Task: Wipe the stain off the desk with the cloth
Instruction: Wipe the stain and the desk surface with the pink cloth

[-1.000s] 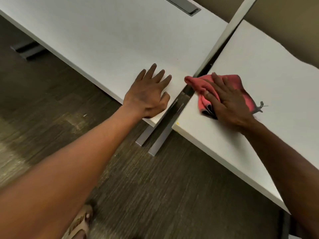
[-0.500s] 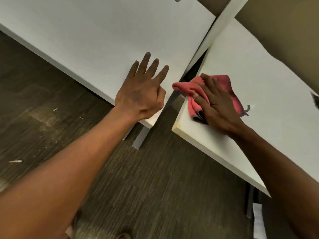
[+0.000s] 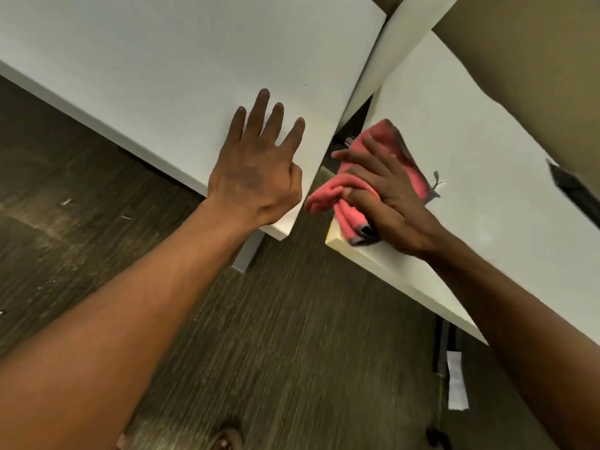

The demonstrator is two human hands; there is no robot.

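My right hand (image 3: 386, 193) grips a bunched pink cloth (image 3: 328, 193) with dark edging at the near left corner of the right white desk (image 3: 487, 177). Part of the cloth hangs over the desk's corner into the gap. A yellowish mark (image 3: 332, 233) shows on that corner edge. My left hand (image 3: 259, 170) lies flat, fingers spread, on the near right corner of the left white desk (image 3: 162, 66). Any stain under the cloth is hidden.
A white divider panel (image 3: 389, 37) runs between the two desks. A grey desk leg (image 3: 250, 251) stands below the left desk. Dark wood-grain floor (image 3: 292, 336) fills the foreground, with a white paper tag (image 3: 456, 381) hanging at the right.
My right hand has dragged the cloth toward me and left, from flat on the desk to bunched over the corner edge. My left hand has stayed flat on the left desk.
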